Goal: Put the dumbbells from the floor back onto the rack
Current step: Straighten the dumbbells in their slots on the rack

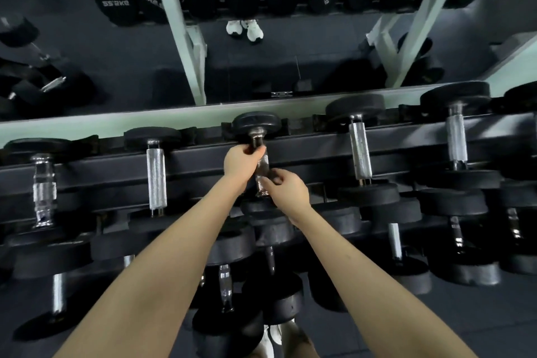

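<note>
Both hands on one dumbbell (257, 136) at frame centre, top tier of the rack (203, 158). My left hand (239, 161) is wrapped around the upper part of the chrome handle, fingers closed on it just below the far head. My right hand (287, 190) is lower on the same handle, fingers curled around the near end, grip looks looser, thumb side up. Far head sits against the rack's back rail; near head is mostly hidden behind my right hand and wrist, so I can't tell if it's seated. Neighbouring dumbbells lie in the same tier: one to the left (155, 171) and one to the right (360, 151), handles running away from me. Lower tiers across the bottom half of frame are full of bigger dumbbells. Mirror (116, 67) along the upper half reflects more weights and a pair of white shoes (245, 29). Dark floor (465, 322) lower right.
</note>
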Tool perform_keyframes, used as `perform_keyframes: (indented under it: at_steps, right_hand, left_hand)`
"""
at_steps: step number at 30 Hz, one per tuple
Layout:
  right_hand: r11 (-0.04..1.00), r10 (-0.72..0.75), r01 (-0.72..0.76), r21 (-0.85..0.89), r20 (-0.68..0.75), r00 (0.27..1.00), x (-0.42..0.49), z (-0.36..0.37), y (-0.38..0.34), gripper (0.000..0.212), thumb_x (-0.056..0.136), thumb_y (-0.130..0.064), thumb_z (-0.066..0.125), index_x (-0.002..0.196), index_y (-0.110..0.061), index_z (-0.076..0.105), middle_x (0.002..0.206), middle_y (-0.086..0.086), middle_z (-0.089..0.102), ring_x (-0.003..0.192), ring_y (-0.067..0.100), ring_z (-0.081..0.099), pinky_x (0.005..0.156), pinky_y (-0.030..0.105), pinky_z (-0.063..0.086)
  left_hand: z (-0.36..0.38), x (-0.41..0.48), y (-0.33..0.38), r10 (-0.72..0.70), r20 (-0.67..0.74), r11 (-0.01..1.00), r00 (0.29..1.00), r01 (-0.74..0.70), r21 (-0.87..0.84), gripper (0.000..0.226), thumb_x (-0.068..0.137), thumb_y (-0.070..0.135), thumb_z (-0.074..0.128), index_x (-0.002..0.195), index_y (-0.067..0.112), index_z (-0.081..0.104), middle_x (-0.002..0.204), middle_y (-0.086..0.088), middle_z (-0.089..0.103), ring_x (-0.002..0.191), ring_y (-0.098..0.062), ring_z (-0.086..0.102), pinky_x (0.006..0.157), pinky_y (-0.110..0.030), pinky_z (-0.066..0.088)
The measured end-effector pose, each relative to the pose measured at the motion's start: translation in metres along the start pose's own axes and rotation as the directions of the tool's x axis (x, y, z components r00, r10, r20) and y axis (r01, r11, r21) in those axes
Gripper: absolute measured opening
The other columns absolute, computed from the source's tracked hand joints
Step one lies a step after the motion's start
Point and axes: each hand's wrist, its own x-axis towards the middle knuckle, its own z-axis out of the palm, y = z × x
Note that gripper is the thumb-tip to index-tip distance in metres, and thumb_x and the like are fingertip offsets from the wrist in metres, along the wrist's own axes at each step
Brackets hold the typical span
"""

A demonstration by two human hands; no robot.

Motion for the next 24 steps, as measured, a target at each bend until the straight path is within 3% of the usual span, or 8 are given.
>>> perform_keyframes:
  at_steps: [3,5,12,17,21,24]
  right_hand:
    - [1.000,0.009,-0.010,-0.010,-0.123,0.992,-0.019,-0.019,0.009,0.043,0.089,-0.037,0.057,0.127,-0.018,0.059,0.116,-0.001,0.067,0.111,0.015,0.060,0.087,0.021,0.040]
    - [1.000,0.029,-0.031,-0.006,-0.178,0.984,-0.033,-0.036,0.023,0.035,0.089,-0.034,0.057,0.119,-0.018,0.063,0.114,-0.001,0.069,0.109,0.014,0.060,0.084,0.020,0.038]
    - [0.990,0.143,-0.133,0.054,-0.375,0.916,-0.059,-0.110,0.073,0.025,0.089,-0.029,0.056,0.108,-0.018,0.068,0.106,-0.001,0.072,0.103,0.017,0.063,0.082,0.023,0.039]
    - [0.989,0.104,-0.142,-0.045,-0.479,0.872,-0.041,-0.161,0.090,0.026,0.092,-0.030,0.053,0.107,-0.016,0.067,0.106,0.001,0.072,0.104,0.021,0.063,0.082,0.026,0.040]
    - [0.981,0.112,-0.157,-0.109,-0.341,0.933,-0.003,-0.193,0.100,0.034,0.090,-0.037,0.055,0.114,-0.016,0.065,0.110,0.001,0.070,0.108,0.021,0.062,0.083,0.026,0.042]
    - [0.981,0.165,-0.176,-0.080,-0.130,0.978,0.027,-0.201,0.112,0.040,0.086,-0.041,0.062,0.114,-0.012,0.066,0.110,0.005,0.071,0.106,0.022,0.064,0.089,0.030,0.047]
  left_hand:
    - [-0.005,-0.018,0.003,0.112,-0.150,0.970,0.982,-0.075,0.233,0.030,0.088,0.033,0.058,0.107,0.010,0.064,0.106,-0.005,0.068,0.102,-0.024,0.062,0.081,-0.032,0.045]
    - [-0.007,-0.030,0.006,0.148,-0.208,0.961,0.967,-0.091,0.260,0.029,0.091,0.030,0.055,0.111,0.011,0.061,0.110,-0.004,0.067,0.104,-0.024,0.061,0.082,-0.032,0.044]
    - [0.041,-0.052,0.037,0.262,-0.011,0.942,0.965,-0.253,0.220,0.024,0.091,0.025,0.055,0.105,0.007,0.065,0.103,-0.007,0.068,0.098,-0.025,0.062,0.083,-0.030,0.045]
    - [0.095,-0.047,0.055,0.132,0.174,0.991,0.976,-0.132,-0.012,0.016,0.090,0.021,0.056,0.092,0.008,0.067,0.082,-0.008,0.067,0.086,-0.027,0.064,0.090,-0.046,0.053]
    - [0.130,-0.040,0.075,0.004,0.259,0.996,0.966,0.020,-0.088,0.029,0.093,0.021,0.055,0.109,-0.002,0.063,0.092,-0.011,0.060,0.085,-0.023,0.057,0.079,-0.034,0.053]
    - [0.156,-0.034,0.088,-0.072,0.279,0.984,0.957,0.114,-0.136,0.018,0.090,0.025,0.061,0.097,0.009,0.060,0.094,-0.009,0.060,0.088,-0.023,0.057,0.083,-0.035,0.052]
